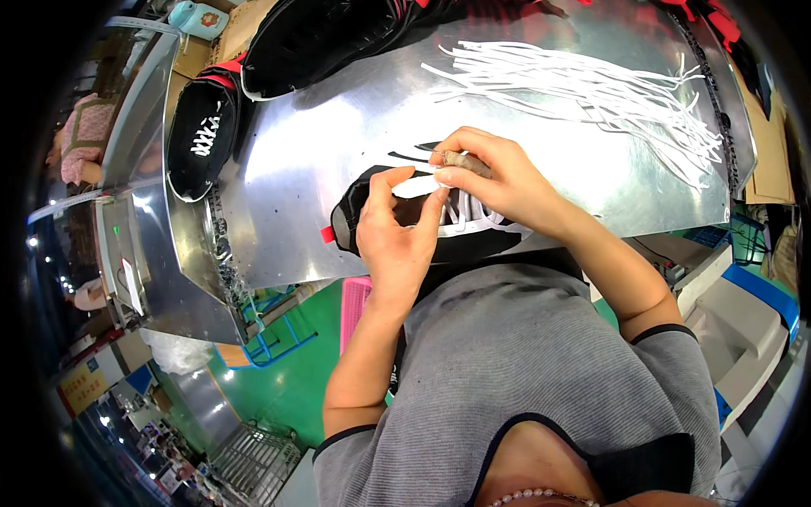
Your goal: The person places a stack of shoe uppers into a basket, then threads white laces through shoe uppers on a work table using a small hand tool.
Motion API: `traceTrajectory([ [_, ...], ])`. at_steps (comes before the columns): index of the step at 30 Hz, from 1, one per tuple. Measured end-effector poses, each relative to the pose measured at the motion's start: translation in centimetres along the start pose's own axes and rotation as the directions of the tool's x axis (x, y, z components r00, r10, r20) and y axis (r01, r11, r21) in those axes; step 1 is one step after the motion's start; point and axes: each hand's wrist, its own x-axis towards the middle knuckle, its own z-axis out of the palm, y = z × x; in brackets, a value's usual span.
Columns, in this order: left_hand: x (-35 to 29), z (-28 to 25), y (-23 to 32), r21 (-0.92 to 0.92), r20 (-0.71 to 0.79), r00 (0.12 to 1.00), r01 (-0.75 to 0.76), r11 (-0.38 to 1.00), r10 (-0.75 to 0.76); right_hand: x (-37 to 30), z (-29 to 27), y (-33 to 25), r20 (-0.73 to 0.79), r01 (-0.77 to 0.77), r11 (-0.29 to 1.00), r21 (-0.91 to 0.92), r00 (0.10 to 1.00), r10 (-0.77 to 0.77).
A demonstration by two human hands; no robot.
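Observation:
A black shoe upper (483, 245) with white laces (460, 211) and a red tab (328, 234) at its left end lies on the metal table in front of me. Thumb and fingers of my left hand (393, 245) curl around a flat white piece (414, 187) at the upper's opening; whether it is lace or tongue I cannot tell. My right hand (503, 176) is closed on a thin tool with a tape-wrapped, brownish handle (466, 162). Its thumb meets the white piece. The tool's tip is too small to make out.
White laces (583, 89) lie in a loose bundle at the far right of the table (296, 203). Black-and-red shoe uppers (198, 139) sit at the far left, one with white lacing. A pink basket (355, 308) stands below the table's near edge.

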Motion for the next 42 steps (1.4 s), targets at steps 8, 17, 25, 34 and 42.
traceTrajectory([
  [8,-0.1,-0.3,0.5,0.01,-0.009,1.0,-0.007,1.0,0.007,-2.6,-1.2,-1.5,-0.009,0.058,0.936,-0.347,0.998,-0.065],
  [17,-1.1,-0.2,-0.5,-0.116,-0.021,0.999,0.037,0.993,-0.04,-2.1,0.4,-1.1,0.073,0.133,0.793,-0.595,0.991,-0.112],
  [25,-1.4,-0.3,-0.3,0.074,-0.021,0.996,-0.088,0.993,0.09,0.4,2.5,-0.7,0.148,0.12,0.67,-0.732,0.989,-0.015],
  [34,-0.4,1.2,0.1,-0.235,0.096,0.992,0.098,0.967,-0.077,-5.5,-1.6,-3.6,-0.044,-0.034,0.792,-0.61,0.999,0.009],
  [42,1.1,0.1,1.2,-0.379,0.165,0.981,0.159,0.912,-0.102,-5.9,-2.6,-1.3,-0.215,-0.032,0.794,-0.608,0.969,-0.125],
])
